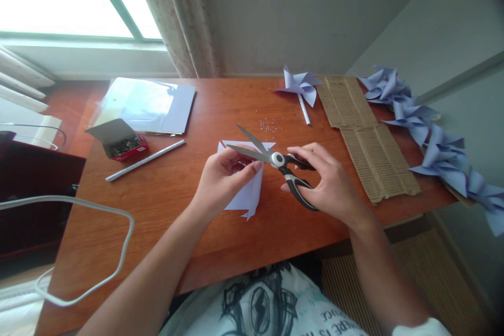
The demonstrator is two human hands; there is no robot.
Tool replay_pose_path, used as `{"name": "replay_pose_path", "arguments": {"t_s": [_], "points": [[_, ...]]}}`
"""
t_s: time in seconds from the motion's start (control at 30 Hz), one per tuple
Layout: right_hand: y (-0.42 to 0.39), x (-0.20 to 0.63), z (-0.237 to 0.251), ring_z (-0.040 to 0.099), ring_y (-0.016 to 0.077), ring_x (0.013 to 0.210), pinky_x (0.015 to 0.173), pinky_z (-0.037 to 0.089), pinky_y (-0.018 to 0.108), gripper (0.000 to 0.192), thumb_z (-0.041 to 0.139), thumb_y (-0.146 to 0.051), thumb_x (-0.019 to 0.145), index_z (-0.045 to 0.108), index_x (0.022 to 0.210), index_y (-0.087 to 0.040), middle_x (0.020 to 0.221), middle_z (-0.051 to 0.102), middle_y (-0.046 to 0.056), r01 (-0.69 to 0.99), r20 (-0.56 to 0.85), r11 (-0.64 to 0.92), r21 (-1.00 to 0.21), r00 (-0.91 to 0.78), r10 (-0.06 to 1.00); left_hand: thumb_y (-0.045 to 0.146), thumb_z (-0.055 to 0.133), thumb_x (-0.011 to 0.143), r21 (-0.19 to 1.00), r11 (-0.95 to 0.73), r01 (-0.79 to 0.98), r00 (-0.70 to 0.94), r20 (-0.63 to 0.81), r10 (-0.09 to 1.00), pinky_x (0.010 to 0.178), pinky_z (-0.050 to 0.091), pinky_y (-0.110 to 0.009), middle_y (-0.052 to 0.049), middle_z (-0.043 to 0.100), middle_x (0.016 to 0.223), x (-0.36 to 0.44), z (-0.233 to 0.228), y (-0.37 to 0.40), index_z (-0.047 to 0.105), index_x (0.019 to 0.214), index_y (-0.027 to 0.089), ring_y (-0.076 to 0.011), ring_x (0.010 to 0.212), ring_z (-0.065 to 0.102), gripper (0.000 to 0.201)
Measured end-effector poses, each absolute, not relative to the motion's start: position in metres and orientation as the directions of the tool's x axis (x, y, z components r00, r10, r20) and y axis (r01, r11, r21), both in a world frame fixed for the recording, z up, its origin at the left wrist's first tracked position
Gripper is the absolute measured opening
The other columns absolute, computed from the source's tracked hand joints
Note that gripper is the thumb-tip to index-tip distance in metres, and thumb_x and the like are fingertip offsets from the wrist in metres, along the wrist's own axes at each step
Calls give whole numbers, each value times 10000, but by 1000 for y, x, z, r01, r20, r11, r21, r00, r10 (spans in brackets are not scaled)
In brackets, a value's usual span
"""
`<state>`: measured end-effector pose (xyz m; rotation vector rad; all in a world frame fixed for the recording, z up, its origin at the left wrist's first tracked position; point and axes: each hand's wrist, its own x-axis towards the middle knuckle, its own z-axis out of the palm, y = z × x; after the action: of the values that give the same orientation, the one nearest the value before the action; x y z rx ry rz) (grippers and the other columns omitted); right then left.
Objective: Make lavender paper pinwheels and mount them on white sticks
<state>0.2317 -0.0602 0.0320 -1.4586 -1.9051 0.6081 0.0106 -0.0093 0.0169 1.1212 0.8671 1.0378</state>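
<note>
A pair of scissors [277, 159] with black and grey handles is in my right hand [331, 181], its blades spread and pointing left. My left hand [222, 176] is closed, thumb against fingers, on a pale sheet of paper [242, 200] in front of me. The sheet has slits near its corners and a bent right edge. The blades pass above my left fingers and hide part of the paper. Exactly what lies between the left fingertips is covered.
Behind the paper, tiny bits [268, 125] lie scattered near a paper pinwheel [300, 84]. Cardboard [370, 142] and several more pinwheels [441, 147] line the right. Leftward are a rolled paper stick [145, 160], a red box [128, 147], a plastic-covered stack [145, 105] and a white cable [128, 241].
</note>
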Motion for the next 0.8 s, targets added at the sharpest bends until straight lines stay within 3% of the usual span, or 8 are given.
{"name": "replay_pose_path", "arguments": {"t_s": [0.27,0.8], "points": [[-60,231,32,666,249,1034,906,602,412,553,801,-373,834,592,1331,-250,1148,621,91,655,209,268,-706,-168,963,261,863,744,971,123,-207,292,-58,955,775,553,-285,-71,789,939,11,18,-10,786,905,175,-199,848,717,198],[-60,231,31,667,238,1024,898,593,385,572,809,-360,827,592,1337,-219,1148,619,95,651,227,282,-704,-170,959,233,864,754,956,133,-263,306,-48,951,782,533,-244,-33,774,910,11,17,-8,785,886,192,-150,838,691,159]]}}
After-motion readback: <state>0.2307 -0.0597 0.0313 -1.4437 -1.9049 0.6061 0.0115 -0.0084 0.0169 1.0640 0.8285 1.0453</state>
